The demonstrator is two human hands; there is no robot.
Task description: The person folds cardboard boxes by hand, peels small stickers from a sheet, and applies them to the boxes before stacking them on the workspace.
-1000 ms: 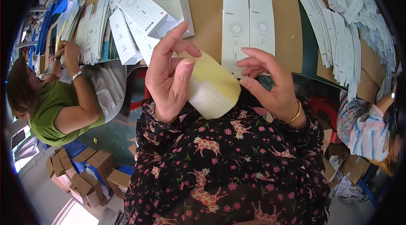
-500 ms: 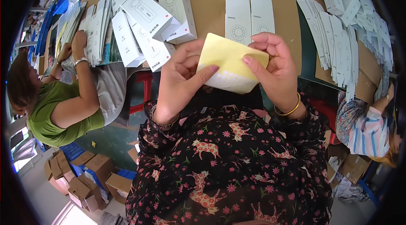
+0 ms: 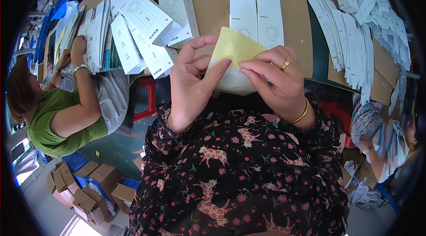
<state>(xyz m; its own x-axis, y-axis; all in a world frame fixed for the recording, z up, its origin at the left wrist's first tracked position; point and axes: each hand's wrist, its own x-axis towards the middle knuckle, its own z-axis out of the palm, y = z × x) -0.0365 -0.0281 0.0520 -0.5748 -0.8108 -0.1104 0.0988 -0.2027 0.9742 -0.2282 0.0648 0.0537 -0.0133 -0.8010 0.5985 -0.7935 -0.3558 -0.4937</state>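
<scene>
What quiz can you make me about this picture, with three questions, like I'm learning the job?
1. True or false: the left hand is holding the yellow-and-white paper sheet.
2. Which hand has the gold bangle at its wrist?
3. The two white cartons side by side beyond the sheet lie on: A) blue cloth, B) brown cardboard, C) a red stool.

Key: 1. True. 2. The right hand. 3. B.

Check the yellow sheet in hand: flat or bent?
Bent: the yellow sheet bows into a rounded lower edge between the left hand and right hand. Creased or not, cannot tell.
</scene>
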